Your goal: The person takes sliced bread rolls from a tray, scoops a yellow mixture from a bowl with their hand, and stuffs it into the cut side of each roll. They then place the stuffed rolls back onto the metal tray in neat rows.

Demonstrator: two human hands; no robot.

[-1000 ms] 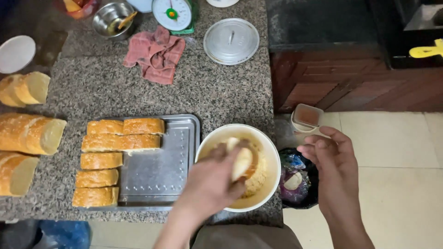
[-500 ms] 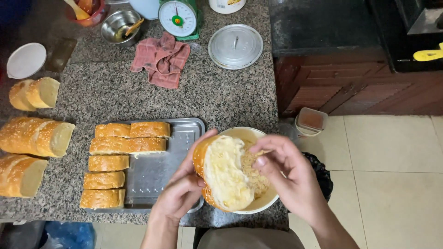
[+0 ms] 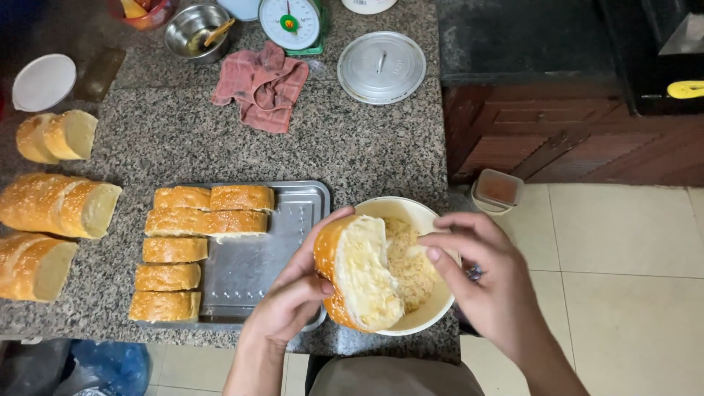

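Here the left hand (image 3: 297, 293) is closed around a split, golden-crusted bread roll with its pale, spread-coated cut face turned up (image 3: 359, 275), thumb on the near crust and fingers behind it. The roll is held tilted over the near-left rim of a round cream-coloured bowl (image 3: 433, 308), which holds a pale crumbly mixture (image 3: 411, 268). The right hand (image 3: 488, 282) hovers over the right side of that bowl, fingers loosely curled and pinched together just beside the roll's cut face; whether they hold any of the mixture cannot be told.

Just left of the bowl, touching its side, lies a rectangular steel baking tray (image 3: 275, 253) on the speckled grey granite counter (image 3: 183, 139). Golden sesame-topped bread pieces (image 3: 187, 246) sit in rows on the tray's left half. Well left of the bowl, beyond the tray, are large cut loaves of bread (image 3: 55, 213). Beyond the bowl, near the counter's far edge, lie a crumpled pink cloth (image 3: 260, 84), a round metal lid (image 3: 381, 67) and a green-faced kitchen scale (image 3: 290, 22). Right of the bowl, on the tiled floor, stands a small plastic tub (image 3: 497, 191).
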